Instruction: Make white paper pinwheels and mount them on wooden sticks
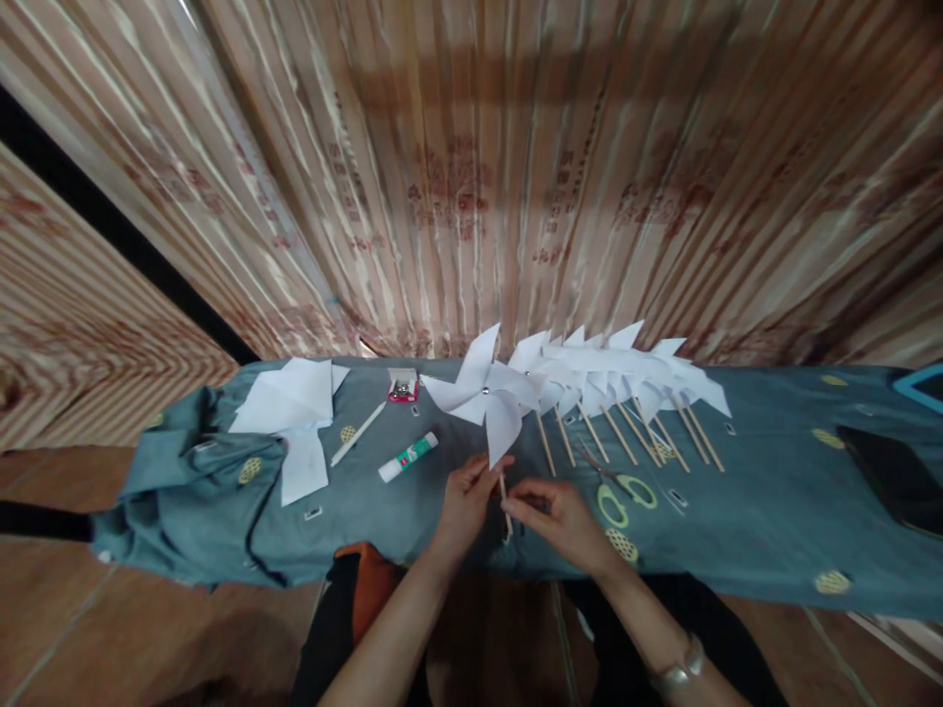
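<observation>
A white paper pinwheel (471, 393) with a silver pin at its centre stands up on a thin wooden stick. My left hand (466, 501) is closed around the stick just under the lowest blade. Lower down, my right hand (556, 516) pinches the same stick between thumb and fingers. A row of finished-looking paper pinwheels (626, 368) on sticks lies overlapping to the right. Close to my right hand lie scissors (625, 496) with light green handles. A glue stick (409, 458) rests left of my left hand.
On the green-grey cloth (773, 471), a small red box of pins (403, 386) and a white pen-like stick (359, 434) lie left of centre. White paper sheets (295, 398) are at the left. A dark phone (888, 476) lies at the right. A patterned curtain (471, 196) hangs behind.
</observation>
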The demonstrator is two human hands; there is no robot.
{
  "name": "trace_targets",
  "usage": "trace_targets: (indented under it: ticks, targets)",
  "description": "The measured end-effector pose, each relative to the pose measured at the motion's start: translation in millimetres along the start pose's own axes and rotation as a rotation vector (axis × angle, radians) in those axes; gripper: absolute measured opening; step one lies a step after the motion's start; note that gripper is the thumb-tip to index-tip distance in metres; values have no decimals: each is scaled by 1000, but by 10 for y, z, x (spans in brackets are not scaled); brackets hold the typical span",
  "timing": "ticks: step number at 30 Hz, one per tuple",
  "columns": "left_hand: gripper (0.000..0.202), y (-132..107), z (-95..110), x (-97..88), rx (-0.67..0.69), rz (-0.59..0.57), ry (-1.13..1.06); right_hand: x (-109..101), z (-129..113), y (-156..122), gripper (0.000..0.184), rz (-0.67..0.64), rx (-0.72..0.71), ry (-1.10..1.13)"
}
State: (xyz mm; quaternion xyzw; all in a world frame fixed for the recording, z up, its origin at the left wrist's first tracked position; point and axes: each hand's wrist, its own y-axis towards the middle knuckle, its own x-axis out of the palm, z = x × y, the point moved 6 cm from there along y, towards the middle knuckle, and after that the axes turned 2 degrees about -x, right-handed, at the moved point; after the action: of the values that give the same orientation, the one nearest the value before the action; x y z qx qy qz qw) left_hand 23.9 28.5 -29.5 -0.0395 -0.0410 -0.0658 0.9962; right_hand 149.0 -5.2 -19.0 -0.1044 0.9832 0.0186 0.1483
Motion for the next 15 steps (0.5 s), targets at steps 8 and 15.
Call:
trace_targets:
  ticks: [8, 15]
  targets:
    - [32, 72, -5, -69, -30, -4, -70, 126, 79, 89, 19, 20, 10, -53]
    - [30, 22, -50, -118, -96, 2, -177, 106, 40, 109, 21, 101, -49, -206]
